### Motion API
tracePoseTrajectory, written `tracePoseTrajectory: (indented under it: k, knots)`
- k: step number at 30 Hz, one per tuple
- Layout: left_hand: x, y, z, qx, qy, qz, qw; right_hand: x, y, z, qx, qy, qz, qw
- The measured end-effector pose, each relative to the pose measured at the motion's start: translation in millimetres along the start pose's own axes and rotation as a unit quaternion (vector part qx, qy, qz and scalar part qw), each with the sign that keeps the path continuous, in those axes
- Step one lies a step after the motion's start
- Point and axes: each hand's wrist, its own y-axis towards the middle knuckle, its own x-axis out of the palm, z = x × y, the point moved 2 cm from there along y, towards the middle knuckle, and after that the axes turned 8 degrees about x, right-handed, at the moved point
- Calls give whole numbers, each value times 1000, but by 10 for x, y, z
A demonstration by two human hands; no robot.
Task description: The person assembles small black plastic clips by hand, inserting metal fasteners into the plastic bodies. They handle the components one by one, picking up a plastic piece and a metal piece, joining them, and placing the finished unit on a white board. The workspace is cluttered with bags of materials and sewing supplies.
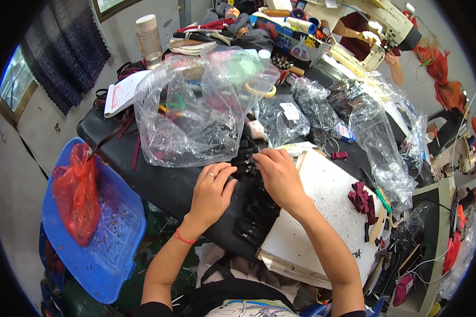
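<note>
My left hand (210, 193), with a ring on one finger, bends its fingers against the left side of a cluster of small black pieces (245, 157). From the other side my right hand (281, 179) curls its thumb and fingertips onto the same cluster. Both hands are closed, and the pieces look shiny and clip-like, though their exact kind is hard to make out. More black pieces (251, 219) lie in a row below, between my forearms, along the edge of a white board (322, 211). A large clear plastic bag (169, 134) with mixed contents sits just beyond my left hand.
A blue bin (116, 240) with a red plastic bag (76, 195) stands at left. Maroon fabric bows (360, 201) and green-handled scissors (383, 201) lie at right. Clear bags (375, 137) cover the far right. Beyond, a person's hand (370, 38) is at a sewing machine (394, 24).
</note>
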Motion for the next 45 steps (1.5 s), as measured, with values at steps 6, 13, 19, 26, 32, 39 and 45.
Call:
tracePoseTrajectory:
  k: [6,13,19,26,32,39,45]
  knots:
    - [150,119,-119,16,101,-60,993,287,238,144,-23,-19,15,999]
    - [70,22,-207,-114,-21,14,993,134,261,153,43,42,-36,998]
    - [-36,92,-221,-410,-659,82,625,-6,110,119,180,250,-73,948]
    - [99,26,-75,-371,-636,52,674,-91,-24,54,260,406,-130,867]
    - [44,40,17,-369,-567,26,736,-191,-32,52,247,437,-144,853]
    - [-106,32,-98,-358,-534,-18,766,-225,-63,76,227,497,-192,815]
    - [-160,-21,-143,-385,-573,-10,723,-178,-44,74,249,524,-201,789]
